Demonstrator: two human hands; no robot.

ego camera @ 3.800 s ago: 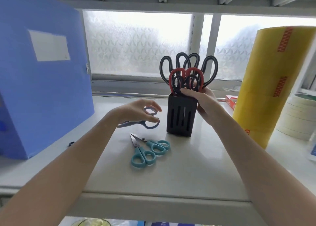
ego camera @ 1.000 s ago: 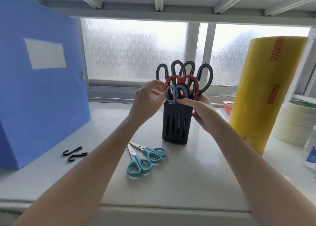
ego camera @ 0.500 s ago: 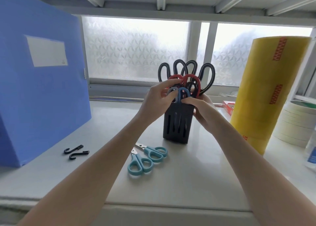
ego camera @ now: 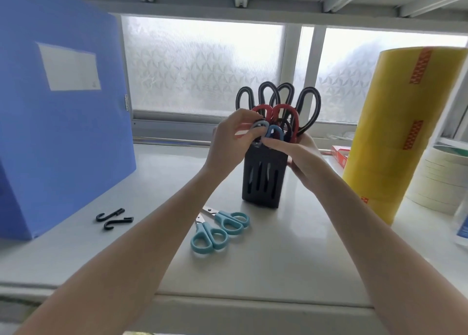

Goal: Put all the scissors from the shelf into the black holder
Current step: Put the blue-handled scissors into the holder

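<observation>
Black holder (ego camera: 262,180): matte plastic, rectangular block with vertical slots in the front face, standing upright mid-shelf, toward the back edge near the frosted window (ego camera: 202,68).

Already in it, handles up: black-handled scissors (ego camera: 307,111) with long oval loops fanned at the rear, red-handled scissors (ego camera: 286,110) in front of those, and blue-grey scissors (ego camera: 271,132) with small rounded loops at the front rim.

Left hand (ego camera: 228,142): fingers curled onto the grey loop of the blue-grey scissors, pinching it at the holder's top left. Right hand (ego camera: 301,157): wrapped round the holder's right side, thumb lying across the front rim against the blue loop, so it grips the holder.

Two teal scissors (ego camera: 217,229) lie flat on the smooth white shelf (ego camera: 291,246) just in front of the holder, blades partly under the left forearm, plastic loops pointing toward the front edge.

Other items: blue folder (ego camera: 63,106) with white label, upright at the left end; two small black hooks (ego camera: 114,218) beside it; tall glossy yellow roll (ego camera: 405,132) at the right; stack of cream tape rolls (ego camera: 440,180) beyond that.
</observation>
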